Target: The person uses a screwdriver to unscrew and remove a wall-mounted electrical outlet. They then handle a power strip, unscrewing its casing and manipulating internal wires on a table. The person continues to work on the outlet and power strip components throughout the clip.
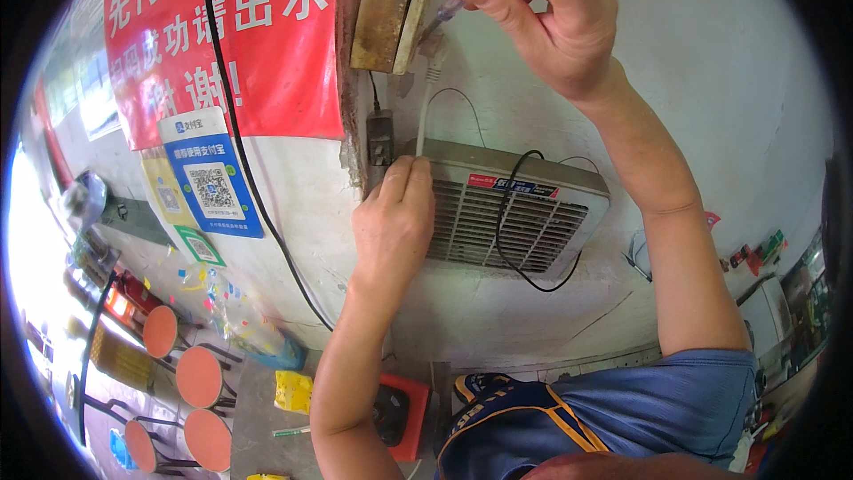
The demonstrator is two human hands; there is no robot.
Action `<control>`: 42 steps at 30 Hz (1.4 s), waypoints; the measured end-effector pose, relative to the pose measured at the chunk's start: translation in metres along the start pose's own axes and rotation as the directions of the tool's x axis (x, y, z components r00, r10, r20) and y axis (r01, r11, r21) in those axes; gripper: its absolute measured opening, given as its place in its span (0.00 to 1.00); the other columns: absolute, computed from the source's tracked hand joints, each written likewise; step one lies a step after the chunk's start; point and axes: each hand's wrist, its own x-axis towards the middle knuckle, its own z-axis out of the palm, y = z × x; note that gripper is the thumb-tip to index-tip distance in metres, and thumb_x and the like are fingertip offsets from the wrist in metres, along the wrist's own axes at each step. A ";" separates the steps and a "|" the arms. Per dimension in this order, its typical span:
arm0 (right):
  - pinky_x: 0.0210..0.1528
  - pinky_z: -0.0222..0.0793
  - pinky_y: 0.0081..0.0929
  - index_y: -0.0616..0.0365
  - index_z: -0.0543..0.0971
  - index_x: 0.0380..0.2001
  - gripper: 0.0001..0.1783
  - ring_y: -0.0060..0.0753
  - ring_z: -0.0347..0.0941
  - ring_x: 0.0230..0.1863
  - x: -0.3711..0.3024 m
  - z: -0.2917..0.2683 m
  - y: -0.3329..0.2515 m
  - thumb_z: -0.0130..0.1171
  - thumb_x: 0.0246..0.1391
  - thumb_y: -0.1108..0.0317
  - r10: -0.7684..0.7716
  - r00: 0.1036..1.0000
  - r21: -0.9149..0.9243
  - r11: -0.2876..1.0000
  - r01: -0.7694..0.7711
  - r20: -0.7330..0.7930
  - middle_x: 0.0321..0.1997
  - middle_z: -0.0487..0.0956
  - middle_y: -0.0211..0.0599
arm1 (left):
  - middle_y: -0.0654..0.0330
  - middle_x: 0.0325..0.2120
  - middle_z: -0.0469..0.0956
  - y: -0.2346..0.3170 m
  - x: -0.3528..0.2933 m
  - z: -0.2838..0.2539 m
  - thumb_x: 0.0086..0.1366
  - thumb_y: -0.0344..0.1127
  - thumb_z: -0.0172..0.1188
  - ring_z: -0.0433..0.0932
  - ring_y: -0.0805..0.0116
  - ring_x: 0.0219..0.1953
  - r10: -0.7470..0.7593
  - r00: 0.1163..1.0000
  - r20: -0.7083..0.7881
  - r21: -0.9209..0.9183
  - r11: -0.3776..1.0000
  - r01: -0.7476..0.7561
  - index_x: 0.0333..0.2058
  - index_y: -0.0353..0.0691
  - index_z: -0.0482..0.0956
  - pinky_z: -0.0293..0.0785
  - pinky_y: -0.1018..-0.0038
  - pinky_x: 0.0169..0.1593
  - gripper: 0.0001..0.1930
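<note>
High on the wall, my right hand (560, 22) is closed around a small screwdriver (451, 7) with a see-through handle and a brass-coloured end. Its tip reaches the right side of a grimy, box-shaped wall fitting (384, 18), where I cannot make out the exact contact. A white cable (425, 116) runs down from beside that fitting. Lower down, my left hand (395, 218) has its fingers closed on this cable, against the left edge of a grey louvred unit (506, 222). The cable's lower end is hidden behind the fingers.
A black adapter (380, 138) hangs left of the cable. A thin black cord (505, 240) loops over the louvres. Another black cable (240, 133) crosses a red banner (267, 80) and a blue code sign (213, 178). Below are round orange stools (200, 378) and a grey table (258, 427).
</note>
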 end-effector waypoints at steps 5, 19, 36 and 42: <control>0.25 0.73 0.31 0.56 0.79 0.43 0.14 0.40 0.80 0.27 0.005 -0.003 -0.009 0.71 0.56 0.68 0.044 0.995 -0.088 0.995 -0.036 0.091 0.31 0.83 0.40 | 0.52 0.43 0.82 0.000 0.000 0.002 0.58 0.24 0.64 0.84 0.60 0.31 -0.006 1.000 0.001 -0.003 1.000 0.006 0.45 0.35 0.81 0.81 0.69 0.34 0.14; 0.24 0.74 0.27 0.59 0.77 0.47 0.15 0.37 0.82 0.27 0.010 0.003 -0.011 0.68 0.59 0.69 -0.062 0.993 0.012 0.998 0.061 0.104 0.32 0.84 0.39 | 0.53 0.42 0.81 -0.001 -0.001 0.000 0.58 0.23 0.63 0.83 0.59 0.30 -0.013 1.000 -0.012 -0.015 1.000 0.013 0.45 0.35 0.81 0.80 0.69 0.33 0.14; 0.33 0.84 0.21 0.67 0.71 0.55 0.15 0.30 0.84 0.33 -0.007 -0.013 -0.022 0.56 0.68 0.78 0.123 0.972 0.144 0.978 -0.153 0.201 0.44 0.84 0.57 | 0.52 0.42 0.82 0.003 -0.001 -0.002 0.58 0.22 0.66 0.85 0.54 0.34 -0.089 0.996 0.013 -0.064 0.994 0.090 0.43 0.35 0.82 0.82 0.66 0.36 0.13; 0.32 0.84 0.24 0.68 0.70 0.55 0.15 0.32 0.84 0.32 -0.007 -0.014 -0.024 0.56 0.68 0.77 0.152 0.972 0.176 0.967 -0.183 0.178 0.45 0.83 0.62 | 0.53 0.42 0.82 0.000 -0.002 -0.001 0.58 0.22 0.66 0.84 0.55 0.34 -0.062 0.998 -0.014 -0.063 0.996 0.061 0.44 0.36 0.81 0.82 0.66 0.36 0.14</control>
